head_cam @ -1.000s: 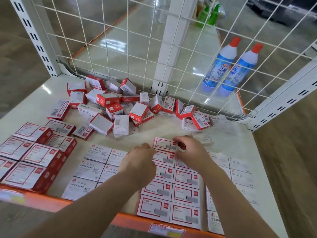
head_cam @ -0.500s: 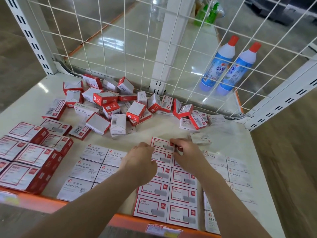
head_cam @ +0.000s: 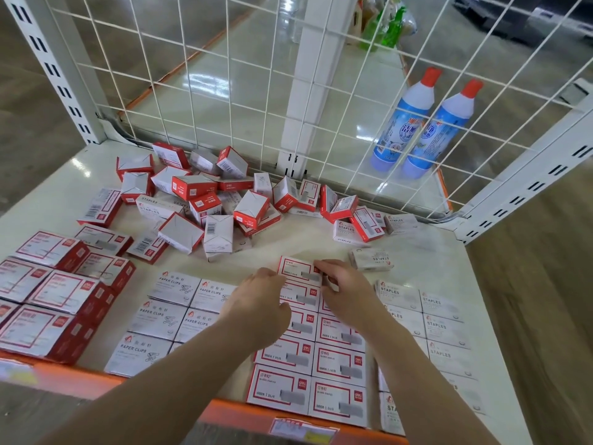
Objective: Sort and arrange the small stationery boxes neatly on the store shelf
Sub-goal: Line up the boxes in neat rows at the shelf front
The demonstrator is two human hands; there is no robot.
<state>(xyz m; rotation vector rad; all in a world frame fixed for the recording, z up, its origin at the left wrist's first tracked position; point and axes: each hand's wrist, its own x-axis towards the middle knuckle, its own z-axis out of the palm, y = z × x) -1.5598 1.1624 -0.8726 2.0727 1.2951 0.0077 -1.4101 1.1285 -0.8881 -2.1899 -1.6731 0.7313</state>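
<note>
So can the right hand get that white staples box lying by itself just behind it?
Probably yes. The lone white box lies flat on the shelf, just beyond the right hand, with nothing between them or on top.

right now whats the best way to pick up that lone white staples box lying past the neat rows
Take the lone white staples box from above, pinching its two long side faces. It lies flat and apart from the rows, so both long sides are free, and its low shape leaves little to hold at the ends.

bare forearms (head_cam: pixel 179 390), no sleeves; unadorned hands
</note>
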